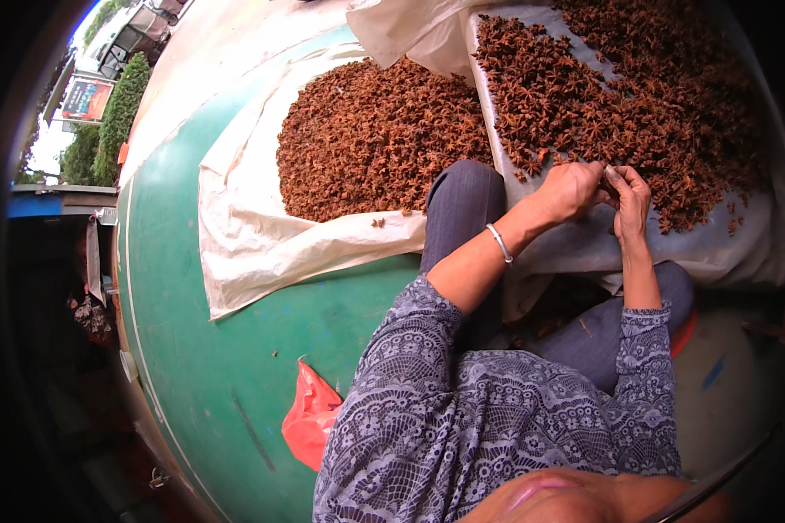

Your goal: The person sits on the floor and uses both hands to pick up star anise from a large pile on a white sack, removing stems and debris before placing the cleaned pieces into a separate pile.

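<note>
My left hand (574, 190) and my right hand (631, 197) meet at the fingertips over the near edge of a spread of star anise (637, 131). Both are closed in a pinch. Whatever lies between the fingers is too small and too covered to make out. Brown, star-shaped pods cover the pale plastic sheet (750, 248) under my hands, with a few loose ones near its front edge. A silvery bracelet (501, 243) circles my left wrist.
To the left, a denser heap of brown pods (379, 139) lies on a white woven sheet (244, 205). My bent knee (467, 196) stands between the two spreads. A red plastic bag (311, 414) rests on the green floor (192, 349).
</note>
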A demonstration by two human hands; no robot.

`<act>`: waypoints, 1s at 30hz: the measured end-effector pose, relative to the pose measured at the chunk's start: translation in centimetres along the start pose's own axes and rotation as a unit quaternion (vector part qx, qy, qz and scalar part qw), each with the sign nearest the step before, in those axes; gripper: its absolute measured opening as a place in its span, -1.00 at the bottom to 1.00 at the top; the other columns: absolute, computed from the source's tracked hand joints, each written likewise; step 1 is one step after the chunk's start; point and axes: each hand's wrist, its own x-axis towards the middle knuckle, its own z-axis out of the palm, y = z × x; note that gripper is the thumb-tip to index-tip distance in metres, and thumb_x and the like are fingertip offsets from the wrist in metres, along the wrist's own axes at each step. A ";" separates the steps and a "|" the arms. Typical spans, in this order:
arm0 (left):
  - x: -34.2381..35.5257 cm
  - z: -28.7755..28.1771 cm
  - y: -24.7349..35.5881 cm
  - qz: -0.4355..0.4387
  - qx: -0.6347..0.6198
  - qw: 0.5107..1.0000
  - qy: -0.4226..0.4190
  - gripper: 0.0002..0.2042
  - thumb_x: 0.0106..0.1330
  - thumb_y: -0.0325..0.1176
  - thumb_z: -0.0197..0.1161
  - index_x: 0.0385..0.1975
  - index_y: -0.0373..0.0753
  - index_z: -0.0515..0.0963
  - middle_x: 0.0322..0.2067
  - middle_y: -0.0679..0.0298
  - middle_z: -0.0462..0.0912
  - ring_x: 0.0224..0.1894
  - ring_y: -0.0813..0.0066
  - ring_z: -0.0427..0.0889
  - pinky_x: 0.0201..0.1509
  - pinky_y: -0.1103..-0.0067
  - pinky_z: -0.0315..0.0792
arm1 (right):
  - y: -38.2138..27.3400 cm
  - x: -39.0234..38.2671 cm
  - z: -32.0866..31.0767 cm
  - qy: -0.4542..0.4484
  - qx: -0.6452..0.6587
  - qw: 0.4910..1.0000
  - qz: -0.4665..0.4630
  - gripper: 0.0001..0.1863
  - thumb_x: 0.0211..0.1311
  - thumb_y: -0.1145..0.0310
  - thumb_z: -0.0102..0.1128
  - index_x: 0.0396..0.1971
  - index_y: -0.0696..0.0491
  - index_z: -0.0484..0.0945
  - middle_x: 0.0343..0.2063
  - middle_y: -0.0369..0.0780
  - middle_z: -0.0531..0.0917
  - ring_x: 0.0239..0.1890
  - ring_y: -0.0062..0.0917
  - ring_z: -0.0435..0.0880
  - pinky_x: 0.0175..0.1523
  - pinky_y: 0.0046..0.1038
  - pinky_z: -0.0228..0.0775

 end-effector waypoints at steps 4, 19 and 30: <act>0.5 1.5 0.5 0.030 0.107 0.992 0.058 -0.86 0.10 -0.32 0.14 -0.50 -0.26 0.42 -0.61 0.04 0.56 -0.59 0.09 0.59 -0.58 0.28 0.42 | 0.2 0.0 -0.3 -0.023 0.086 0.996 0.029 -0.91 0.23 0.37 0.15 -0.46 0.00 0.50 -0.44 -0.40 0.62 -0.42 -0.72 0.58 -0.35 -0.67 0.47; 2.8 0.7 1.7 -0.138 -0.392 0.889 0.191 -0.77 0.07 -0.32 0.19 -0.70 -0.36 0.51 -0.74 0.13 0.54 -0.68 0.46 0.55 -0.60 0.49 0.39 | -0.8 1.7 -3.5 -0.248 0.407 0.876 0.080 -0.95 0.16 0.50 0.20 -0.43 0.11 0.51 -0.34 -0.28 0.55 -0.14 -0.52 0.52 0.05 -0.44 0.37; 3.5 0.0 -1.5 -0.162 -0.015 0.947 0.277 -0.86 0.09 -0.35 0.13 -0.49 -0.31 0.46 -0.43 0.01 0.47 -0.33 0.12 0.48 -0.35 0.33 0.32 | -6.5 -8.4 7.4 -0.387 -0.265 0.883 -0.013 -0.91 0.09 0.55 0.11 -0.47 0.25 0.56 -0.42 -0.16 0.64 -0.34 -0.52 0.60 -0.10 -0.52 0.42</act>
